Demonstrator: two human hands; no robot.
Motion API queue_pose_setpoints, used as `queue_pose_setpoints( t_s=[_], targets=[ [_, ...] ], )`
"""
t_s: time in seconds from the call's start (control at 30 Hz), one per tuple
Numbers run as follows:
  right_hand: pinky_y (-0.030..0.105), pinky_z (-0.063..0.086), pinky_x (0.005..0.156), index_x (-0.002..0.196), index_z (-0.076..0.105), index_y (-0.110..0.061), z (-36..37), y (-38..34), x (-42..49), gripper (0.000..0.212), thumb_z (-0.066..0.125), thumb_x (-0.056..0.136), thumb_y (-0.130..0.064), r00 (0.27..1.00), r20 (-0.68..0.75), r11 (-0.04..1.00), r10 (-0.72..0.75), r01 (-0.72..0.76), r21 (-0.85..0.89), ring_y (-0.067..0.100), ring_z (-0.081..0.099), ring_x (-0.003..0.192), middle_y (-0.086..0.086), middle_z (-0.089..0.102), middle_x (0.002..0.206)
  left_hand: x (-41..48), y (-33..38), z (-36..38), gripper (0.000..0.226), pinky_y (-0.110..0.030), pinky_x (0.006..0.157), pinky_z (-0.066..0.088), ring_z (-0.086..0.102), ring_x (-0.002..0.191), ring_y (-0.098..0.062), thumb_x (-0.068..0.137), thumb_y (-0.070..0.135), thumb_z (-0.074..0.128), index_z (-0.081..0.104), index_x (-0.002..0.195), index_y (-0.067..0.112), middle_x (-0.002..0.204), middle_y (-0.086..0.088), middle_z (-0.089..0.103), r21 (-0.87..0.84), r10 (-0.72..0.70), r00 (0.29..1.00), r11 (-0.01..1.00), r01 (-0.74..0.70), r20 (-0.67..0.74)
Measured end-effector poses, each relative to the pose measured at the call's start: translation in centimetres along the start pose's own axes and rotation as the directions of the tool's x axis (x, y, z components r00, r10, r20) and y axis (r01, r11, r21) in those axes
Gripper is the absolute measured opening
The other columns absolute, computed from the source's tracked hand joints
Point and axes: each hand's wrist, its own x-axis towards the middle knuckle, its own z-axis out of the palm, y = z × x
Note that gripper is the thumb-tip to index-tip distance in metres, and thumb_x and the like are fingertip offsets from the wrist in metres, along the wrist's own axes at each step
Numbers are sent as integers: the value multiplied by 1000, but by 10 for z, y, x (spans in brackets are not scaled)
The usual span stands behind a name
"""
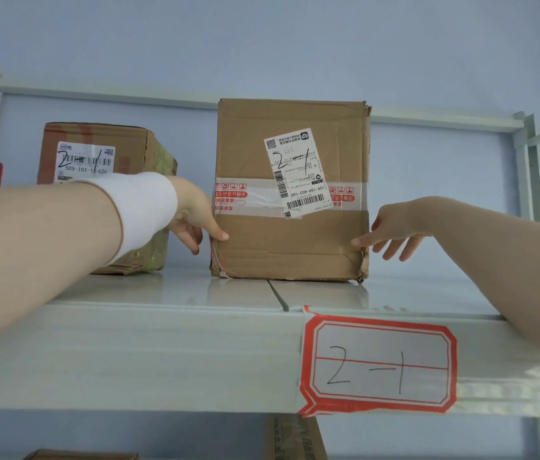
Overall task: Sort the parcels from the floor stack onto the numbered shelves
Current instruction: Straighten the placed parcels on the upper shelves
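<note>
Crowding is threatening on the left: a neighbouring box (96, 137) is standing near the parcel (291, 240), and the left hand (192, 217) is working in the gap between them. Its thumb is lying on the parcel's front left edge, fingers loosely bent beside the side wall, clamping nothing. Pulling out carelessly could be dragging that corner forward. The parcel, marked 2-1, is sitting upright on the shelf (129, 353), back from the lip. The right hand (394, 230) is touching the lower right corner with its thumb tip only, fingers spreading apart in the air; a stray nudge there could be twisting the parcel askew above the 2-1 tag (378, 363).
</note>
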Motion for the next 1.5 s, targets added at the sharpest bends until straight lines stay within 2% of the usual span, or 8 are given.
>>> queue_pose_setpoints(
  t_s=[0.27, 0.57, 0.7, 0.9, 1.03, 1.23, 1.4, 1.5],
  targets=[
    [45, 52, 93, 135, 38, 0, 0, -3, -36, 84, 61, 79, -58, 985, -165, 990, 43, -64, -126, 30, 57, 113, 12, 49, 132, -45, 3, -30, 74, -43, 103, 44, 55, 119, -29, 83, 37, 67, 35, 140, 2, 135, -13, 53, 198, 1, 996, 980, 17, -88],
    [38, 39, 101, 135, 44, -2, 7, -20, -108, 72, 53, 86, -55, 967, -247, 974, -62, 4, -227, 28, 44, 126, 11, 44, 141, -109, 3, -17, 68, -38, 103, 41, 54, 119, -29, 87, 49, 57, 42, 138, 6, 134, -10, 54, 557, 162, 944, 830, 27, -288],
    [36, 34, 105, 133, 46, -5, 10, -40, -155, 62, 52, 90, -49, 941, -309, 970, -137, 65, -234, 27, 42, 129, 11, 49, 136, -150, 10, -16, 63, -36, 101, 41, 51, 120, -29, 89, 44, 56, 45, 136, 3, 133, -11, 52, 592, 286, 913, 803, -63, -290],
    [38, 43, 101, 128, 53, -6, 21, -64, -213, 55, 54, 91, -45, 912, -362, 964, -193, 108, -243, 26, 50, 121, 9, 56, 129, -199, 14, -8, 36, -27, 72, 36, 43, 91, -22, 92, 35, 55, 58, 114, 7, 104, -8, 50, 621, 422, 871, 761, -188, -253],
    [38, 42, 99, 130, 51, -11, 30, -73, -245, 50, 55, 91, -42, 897, -366, 954, -249, 162, -253, 25, 49, 121, 6, 55, 129, -231, 13, 0, 47, -28, 81, 38, 47, 93, -21, 90, 34, 59, 55, 126, 3, 103, -5, 51, 610, 433, 871, 762, -217, -231],
    [38, 43, 97, 129, 51, -15, 32, -65, -285, 46, 56, 90, -39, 857, -413, 947, -309, 238, -215, 25, 50, 120, 5, 55, 129, -286, 20, 18, 49, -33, 94, 43, 52, 116, -27, 89, 35, 60, 52, 132, 14, 129, -6, 56, 604, 458, 850, 763, -228, -258],
    [37, 42, 97, 128, 51, -24, 41, -48, -315, 43, 56, 89, -41, 847, -386, 927, -366, 297, -228, 23, 49, 122, -1, 53, 134, -317, 29, 41, 27, -30, 85, 42, 54, 101, -26, 87, 35, 62, 58, 109, 19, 123, -7, 59, 582, 441, 867, 778, -239, -233],
    [36, 42, 95, 126, 52, -23, 42, -37, -334, 41, 56, 89, -41, 842, -388, 924, -376, 305, -232, 22, 49, 122, -2, 54, 132, -333, 36, 62, 29, -27, 80, 39, 53, 103, -25, 89, 33, 61, 56, 114, 18, 118, -5, 57, 561, 461, 864, 777, -285, -201]
  ],
)
